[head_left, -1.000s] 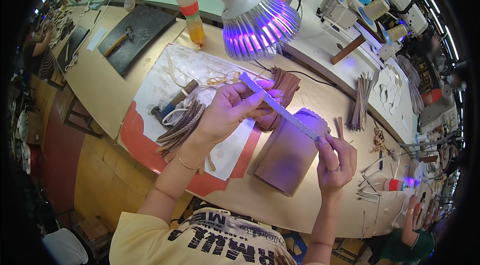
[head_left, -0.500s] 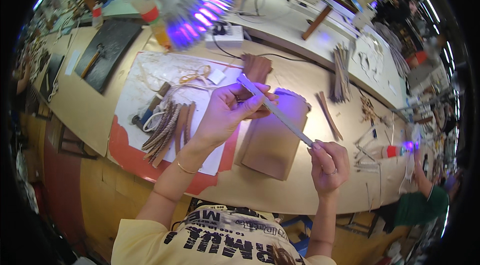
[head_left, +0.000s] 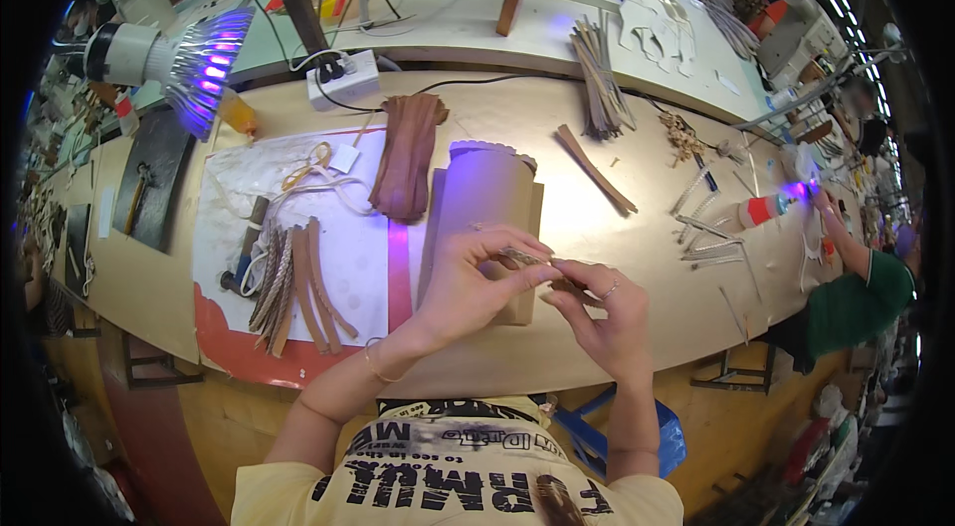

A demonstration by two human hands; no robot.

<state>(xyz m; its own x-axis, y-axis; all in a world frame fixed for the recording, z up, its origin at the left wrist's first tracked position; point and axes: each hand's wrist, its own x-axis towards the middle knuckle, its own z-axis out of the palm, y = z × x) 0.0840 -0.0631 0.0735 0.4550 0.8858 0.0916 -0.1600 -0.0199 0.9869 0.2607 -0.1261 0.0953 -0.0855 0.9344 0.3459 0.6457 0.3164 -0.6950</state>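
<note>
My left hand (head_left: 476, 279) and my right hand (head_left: 612, 319) meet over the near part of the bench. Both are closed, fingertips pinching one thin greyish-brown strip (head_left: 519, 255). The strip looks folded or bunched between them, and the fingers cover most of it. Beneath and beyond the hands lies a brown panel (head_left: 490, 190) with a scalloped far edge, resting on another flat brown piece. A bundle of reddish-brown strips (head_left: 406, 160) lies left of the panel. One loose brown strip (head_left: 594, 168) lies to its right.
At left, braided cords (head_left: 271, 295) and brown strips lie on a white sheet (head_left: 348, 297) over a red board. A lit lamp (head_left: 204, 69) hangs near a white power socket (head_left: 343, 81). Strips (head_left: 600, 79) and metal tools (head_left: 718, 248) lie right. A person in green (head_left: 860, 297) works at far right.
My hands have come together and nearer to me; the strip, stretched straight between them before, is now gathered at the fingertips. The view has shifted, showing the reddish-brown bundle fully.
</note>
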